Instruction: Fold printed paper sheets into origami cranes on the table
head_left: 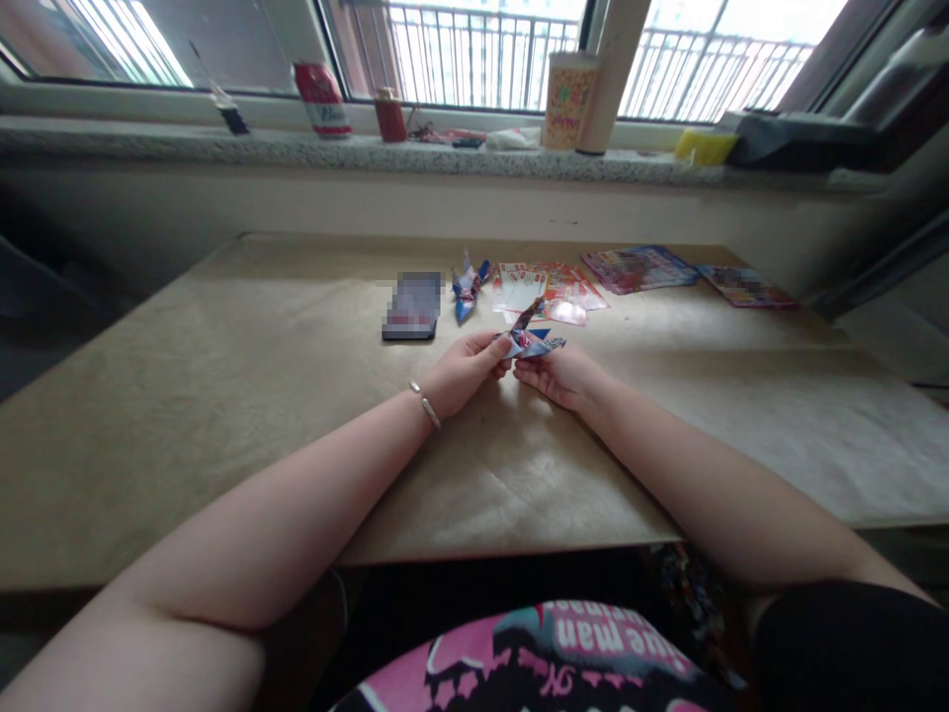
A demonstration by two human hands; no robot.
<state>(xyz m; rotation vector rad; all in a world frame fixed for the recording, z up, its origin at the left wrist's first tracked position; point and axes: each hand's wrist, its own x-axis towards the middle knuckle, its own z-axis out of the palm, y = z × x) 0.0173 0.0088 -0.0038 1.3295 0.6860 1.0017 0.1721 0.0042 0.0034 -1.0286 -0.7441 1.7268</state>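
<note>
Between my two hands, above the middle of the table, is a folded paper piece [528,342] in blue, white and red print, with pointed flaps sticking up and out. My left hand [474,364] pinches its left side, thumb on top, a silver bangle on the wrist. On the other side, my right hand [556,374] is closed around the lower right part, its fingertips partly under the paper. Just beyond lies a second folded paper piece [467,287] with similar points. A dark phone [412,307] rests flat to its left.
Behind my hands, printed sheets [567,287] overlap on the table [222,425]. Farther right are a stack of colourful cards [639,269] and another stack [747,285]. Along the window sill [259,153] stand a red can [321,99], a red bottle [389,114] and a patterned cup [567,104].
</note>
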